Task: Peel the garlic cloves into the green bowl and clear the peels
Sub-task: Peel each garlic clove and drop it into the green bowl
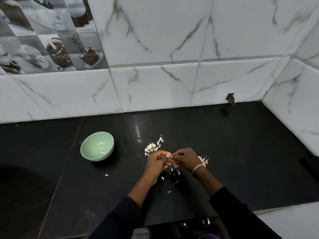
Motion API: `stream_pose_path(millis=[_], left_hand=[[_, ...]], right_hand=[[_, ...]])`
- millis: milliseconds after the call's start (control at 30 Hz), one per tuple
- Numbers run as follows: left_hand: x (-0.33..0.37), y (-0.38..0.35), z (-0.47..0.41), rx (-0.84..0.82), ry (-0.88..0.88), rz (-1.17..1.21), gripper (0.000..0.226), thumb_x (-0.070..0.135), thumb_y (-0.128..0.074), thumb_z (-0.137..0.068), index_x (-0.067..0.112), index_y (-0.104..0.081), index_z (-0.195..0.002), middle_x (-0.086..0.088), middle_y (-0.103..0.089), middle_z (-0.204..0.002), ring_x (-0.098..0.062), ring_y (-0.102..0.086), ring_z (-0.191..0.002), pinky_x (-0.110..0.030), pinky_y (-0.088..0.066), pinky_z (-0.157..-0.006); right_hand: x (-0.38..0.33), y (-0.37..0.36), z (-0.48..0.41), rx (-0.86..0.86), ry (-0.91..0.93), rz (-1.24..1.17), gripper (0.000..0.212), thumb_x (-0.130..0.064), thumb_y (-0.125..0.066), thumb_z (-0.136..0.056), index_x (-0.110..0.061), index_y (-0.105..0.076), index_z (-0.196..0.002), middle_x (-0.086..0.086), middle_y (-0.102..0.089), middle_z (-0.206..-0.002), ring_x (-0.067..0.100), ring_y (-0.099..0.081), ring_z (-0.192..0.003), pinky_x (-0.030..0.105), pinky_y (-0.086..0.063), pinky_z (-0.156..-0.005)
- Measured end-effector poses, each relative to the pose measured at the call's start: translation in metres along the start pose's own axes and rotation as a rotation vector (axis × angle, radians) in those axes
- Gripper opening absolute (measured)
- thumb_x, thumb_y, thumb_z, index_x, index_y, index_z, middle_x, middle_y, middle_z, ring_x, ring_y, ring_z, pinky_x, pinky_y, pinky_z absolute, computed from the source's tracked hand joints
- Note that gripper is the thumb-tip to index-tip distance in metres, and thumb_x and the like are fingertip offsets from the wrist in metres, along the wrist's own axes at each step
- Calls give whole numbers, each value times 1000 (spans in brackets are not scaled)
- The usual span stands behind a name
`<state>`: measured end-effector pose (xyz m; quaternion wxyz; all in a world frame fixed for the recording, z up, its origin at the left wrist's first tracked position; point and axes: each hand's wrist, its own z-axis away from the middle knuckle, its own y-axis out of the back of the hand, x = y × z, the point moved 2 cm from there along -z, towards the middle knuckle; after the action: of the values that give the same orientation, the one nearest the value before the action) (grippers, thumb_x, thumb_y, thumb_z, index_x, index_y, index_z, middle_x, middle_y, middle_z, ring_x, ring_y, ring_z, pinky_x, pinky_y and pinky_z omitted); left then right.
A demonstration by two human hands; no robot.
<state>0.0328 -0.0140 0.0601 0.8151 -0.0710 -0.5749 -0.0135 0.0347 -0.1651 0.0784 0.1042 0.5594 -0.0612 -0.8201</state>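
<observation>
Black counter (224, 144), white tiled wall behind. Left hand (156, 162) and right hand (185, 158) close together, fingers pinched on one garlic clove (168, 154), likely for pulling skin off. Green bowl (97, 146) left, within reach, two peeled bits (102, 150) inside. Peels (152, 147) piled just behind.

Just beyond your grip lie dry, papery peels (152, 147) on the glossy black stone counter (224, 152), left of it a matt green bowl (97, 146), behind it glazed marble-look tiles (155, 49).

No readable text, label or number anywhere.
</observation>
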Motion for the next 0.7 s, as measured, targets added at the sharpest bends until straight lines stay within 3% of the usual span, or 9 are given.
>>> stream_pose_path(millis=[233,400,700], left_hand=[[2,0,1,-1,-112,-126,6,-1,-66,-92,-1,-73,-93,-8,-73,-71,-11,-66,-60,-19,-49,-56],[6,2,1,0,-163,-241,9,-1,-66,-92,-2,-72,-86,-2,-71,-64,-9,-66,-57,-20,-49,-55],[10,3,-2,-95,-152,-299,22,-6,-60,-94,7,-67,-77,1,-71,-64,-6,-63,-53,-20,-49,-55]], right_hand=[[-2,2,2,32,44,127,18,-9,-69,-88,3,-73,-75,15,-73,-68,16,-66,-55,27,-56,-56],[-5,3,3,1,73,207,21,-15,-73,-86,2,-74,-72,15,-74,-69,18,-69,-57,26,-56,-55],[-7,9,5,-117,17,88,16,-4,-68,-86,4,-74,-73,16,-71,-66,15,-65,-54,24,-55,-55]])
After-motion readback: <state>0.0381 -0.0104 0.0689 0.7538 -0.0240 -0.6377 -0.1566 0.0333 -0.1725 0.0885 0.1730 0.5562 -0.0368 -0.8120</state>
